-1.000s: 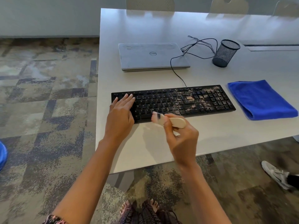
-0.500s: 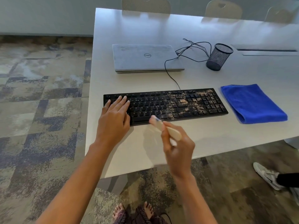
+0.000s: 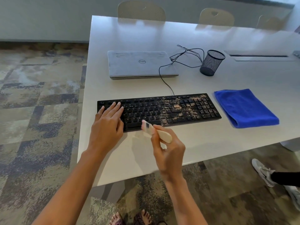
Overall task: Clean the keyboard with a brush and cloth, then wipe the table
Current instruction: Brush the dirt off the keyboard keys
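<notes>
Your left hand [image 3: 107,125] lies flat, fingers straight, on the left end of the long black keyboard [image 3: 178,109], pinning it to the white table [image 3: 211,143]. Your right hand [image 3: 168,153] pinches the small cream-handled brush [image 3: 162,135]. Its blurred bristle end is over the space bar at the keyboard's near edge, and I cannot tell whether it touches. The keyboard's long axis runs left to right across you. The sandy grit [image 3: 177,107] sits on its right half, to the right of the bristles, so the brush hand is nearer, and the sweep, I'd judge, must travel rightward. The folded blue microfibre cloth [image 3: 245,108] lies near the keyboard's right end, untouched. The black mesh pen cup [image 3: 211,63] stands farther back — nothing shows inside it.
</notes>
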Demonstrator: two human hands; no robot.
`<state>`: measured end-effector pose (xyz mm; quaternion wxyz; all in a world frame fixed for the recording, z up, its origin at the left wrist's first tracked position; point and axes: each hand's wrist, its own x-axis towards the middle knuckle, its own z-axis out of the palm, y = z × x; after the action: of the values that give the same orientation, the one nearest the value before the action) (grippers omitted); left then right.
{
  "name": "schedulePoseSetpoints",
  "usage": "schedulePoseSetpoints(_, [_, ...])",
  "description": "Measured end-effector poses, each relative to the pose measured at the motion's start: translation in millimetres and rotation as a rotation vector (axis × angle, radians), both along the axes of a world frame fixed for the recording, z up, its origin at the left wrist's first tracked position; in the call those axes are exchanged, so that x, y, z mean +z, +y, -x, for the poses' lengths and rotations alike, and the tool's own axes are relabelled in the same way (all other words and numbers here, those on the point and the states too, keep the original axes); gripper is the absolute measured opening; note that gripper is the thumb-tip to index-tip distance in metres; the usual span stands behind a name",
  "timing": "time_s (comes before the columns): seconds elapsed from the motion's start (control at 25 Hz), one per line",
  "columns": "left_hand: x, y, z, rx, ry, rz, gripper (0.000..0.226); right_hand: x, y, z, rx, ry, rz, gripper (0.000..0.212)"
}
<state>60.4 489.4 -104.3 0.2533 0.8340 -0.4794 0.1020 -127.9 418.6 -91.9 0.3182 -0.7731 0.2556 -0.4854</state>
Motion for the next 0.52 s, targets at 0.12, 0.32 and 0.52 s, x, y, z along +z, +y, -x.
schedulePoseSetpoints(0.12, [0.4,0.2,0.0,0.0,0.001,0.004,0.048,0.9,-19.7,15.0,-0.103,0.022,0.03,0.019])
schedulePoseSetpoints(0.32, [0.9,0.5,0.6,0.0,-0.002,0.008,0.048,16.8,-46.4,31.2,-0.242,-0.003,-0.018,0.012])
schedulePoseSetpoints(0.52, [2.0,-3.0,3.9,0.037,-0.022,-0.008,0.048,40.9,-53.9,10.3,-0.026,-0.01,-0.226,0.01])
